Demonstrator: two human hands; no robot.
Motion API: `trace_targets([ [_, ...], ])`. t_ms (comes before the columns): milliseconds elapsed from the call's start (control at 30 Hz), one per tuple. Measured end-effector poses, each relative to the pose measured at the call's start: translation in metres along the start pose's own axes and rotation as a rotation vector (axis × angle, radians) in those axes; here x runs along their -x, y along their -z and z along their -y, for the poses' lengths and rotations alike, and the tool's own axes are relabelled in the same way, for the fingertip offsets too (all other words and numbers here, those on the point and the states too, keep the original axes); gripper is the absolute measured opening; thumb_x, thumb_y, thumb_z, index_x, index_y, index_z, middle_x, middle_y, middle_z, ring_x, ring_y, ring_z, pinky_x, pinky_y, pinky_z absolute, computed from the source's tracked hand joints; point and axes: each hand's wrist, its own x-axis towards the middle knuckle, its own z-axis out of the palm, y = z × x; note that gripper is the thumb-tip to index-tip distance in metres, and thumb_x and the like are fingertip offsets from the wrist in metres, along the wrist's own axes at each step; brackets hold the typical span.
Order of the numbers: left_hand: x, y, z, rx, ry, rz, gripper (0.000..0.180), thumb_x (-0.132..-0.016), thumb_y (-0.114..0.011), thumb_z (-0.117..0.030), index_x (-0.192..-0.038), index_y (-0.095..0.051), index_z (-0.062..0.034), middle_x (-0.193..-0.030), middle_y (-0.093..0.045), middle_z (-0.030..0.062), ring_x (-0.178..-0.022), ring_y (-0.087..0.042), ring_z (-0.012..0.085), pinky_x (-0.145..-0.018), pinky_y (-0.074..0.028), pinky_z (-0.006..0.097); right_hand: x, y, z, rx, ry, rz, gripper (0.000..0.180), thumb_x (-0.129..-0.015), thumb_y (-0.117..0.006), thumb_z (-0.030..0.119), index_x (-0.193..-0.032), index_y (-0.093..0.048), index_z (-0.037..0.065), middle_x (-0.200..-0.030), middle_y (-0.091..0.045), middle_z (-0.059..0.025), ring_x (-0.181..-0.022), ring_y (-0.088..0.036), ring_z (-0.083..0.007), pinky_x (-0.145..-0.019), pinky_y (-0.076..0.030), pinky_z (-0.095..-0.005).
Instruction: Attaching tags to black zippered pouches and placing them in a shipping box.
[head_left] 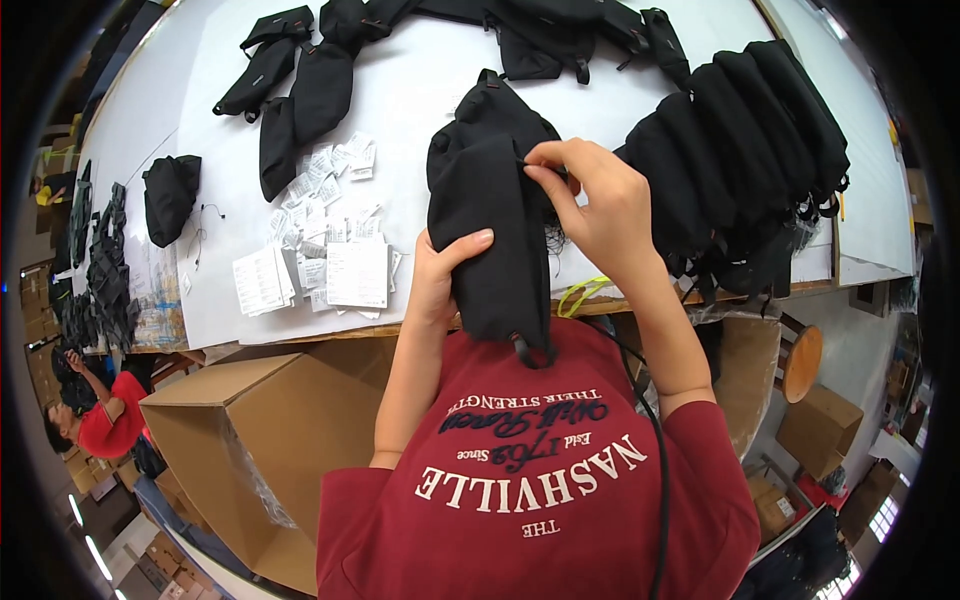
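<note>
Above the near edge of the desk (420,90), the person is holding a black pouch (490,240) upright between both hands. The left hand (440,270) is gripping the pouch from the side, thumb lying across its front. The right hand (595,200) is pinching a thin black string (535,168) near the top of the pouch, fingers closed on it. Just right of the hands, a row of black pouches (740,150) is lying packed together on the desk. Left of the hands, paper tags (325,225) are lying scattered and stacked on the desk, with more black pouches (300,90) beyond them. Below the desk edge, an open cardboard box (260,440) is standing beside the person's red shirt (540,500).
</note>
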Motion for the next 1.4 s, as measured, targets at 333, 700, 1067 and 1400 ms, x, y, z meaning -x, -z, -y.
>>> trace_targets([
  [333, -0.024, 0.033, -0.001, 0.374, -0.008, -0.143, 0.028, -0.084, -0.059, -0.008, -0.108, -0.06, 0.0052, -0.095, -0.068, 0.0143, -0.081, -0.069, 0.0226, -0.075, -0.058, 0.033, 0.02, 0.012, 0.025, -0.321, 0.092, 0.411, 0.008, -0.076, -0.071, 0.008, -0.082, -0.066, 0.005, -0.07, -0.058, -0.0039, -0.064, -0.053, -0.0204, -0.053, -0.042, -0.0304],
  [700, -0.026, 0.033, -0.006, 0.313, -0.024, -0.15, 0.031, -0.083, -0.059, -0.007, -0.112, -0.059, 0.0055, -0.099, -0.068, 0.0141, -0.084, -0.068, 0.0223, -0.077, -0.057, 0.033, 0.023, 0.015, 0.025, -0.354, 0.121, 0.489, 0.01, -0.073, -0.07, 0.006, -0.082, -0.066, 0.006, -0.071, -0.058, -0.0024, -0.066, -0.052, -0.0206, -0.054, -0.043, -0.0319],
  [1067, -0.023, 0.021, -0.005, 0.086, -0.19, -0.299, 0.042, -0.094, -0.054, -0.023, -0.127, -0.047, 0.0023, -0.122, -0.058, 0.013, -0.108, -0.059, 0.0211, -0.09, -0.052, 0.034, 0.023, 0.016, 0.019, 0.049, 0.077, 0.409, 0.037, -0.077, -0.07, 0.021, -0.112, -0.059, 0.014, -0.128, -0.053, -0.0063, -0.115, -0.05, -0.028, -0.094, -0.04, -0.039],
  [1400, 0.007, 0.027, -0.007, -0.568, -0.519, -0.303, 0.051, -0.089, -0.063, -0.031, -0.128, -0.043, -0.0045, -0.117, -0.049, 0.0096, -0.105, -0.052, 0.0195, -0.09, -0.045, 0.035, 0.017, 0.015, 0.017, -0.185, -0.027, 0.315, 0.04, -0.074, -0.074, 0.009, -0.111, -0.06, 0.009, -0.098, -0.063, -0.0071, -0.083, -0.063, -0.0221, -0.073, -0.05, -0.0277],
])
